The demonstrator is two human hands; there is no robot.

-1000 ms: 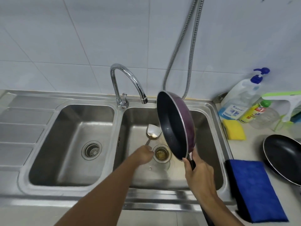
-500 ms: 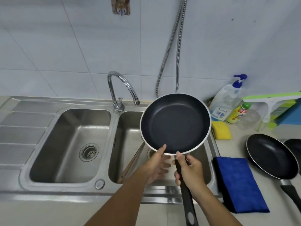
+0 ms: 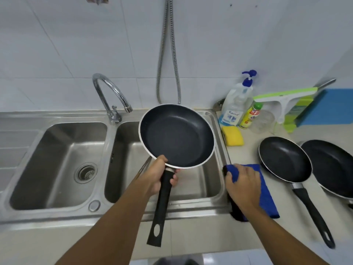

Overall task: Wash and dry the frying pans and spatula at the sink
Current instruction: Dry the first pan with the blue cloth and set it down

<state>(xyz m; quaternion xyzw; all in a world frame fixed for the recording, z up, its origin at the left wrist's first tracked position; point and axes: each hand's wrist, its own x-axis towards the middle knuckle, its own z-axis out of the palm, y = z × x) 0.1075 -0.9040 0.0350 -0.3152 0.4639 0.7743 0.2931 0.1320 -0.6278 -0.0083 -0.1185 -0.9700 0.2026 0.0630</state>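
My left hand (image 3: 159, 175) grips the black handle of a dark non-stick frying pan (image 3: 176, 135), held face up over the right sink basin (image 3: 202, 186). My right hand (image 3: 243, 181) lies on the blue cloth (image 3: 267, 199) on the counter, its fingers curled over the cloth's bunched far-left corner. Two more black pans rest on the counter at the right: one (image 3: 284, 161) with its handle toward me, another (image 3: 332, 167) cut off by the frame edge. A thin piece of the spatula handle (image 3: 143, 167) shows in the right basin, beside my left wrist; the rest is hidden.
A curved tap (image 3: 110, 96) stands between the two basins; the left basin (image 3: 57, 165) has a drain strainer. A yellow sponge (image 3: 233, 135), a pump soap bottle (image 3: 236, 104), a small yellow bottle (image 3: 250, 116) and a green squeegee (image 3: 286, 100) stand at the counter's back.
The pan passed from my right hand to my left, which now holds its handle. My right hand moved right onto the blue cloth. The view shifted slightly right.
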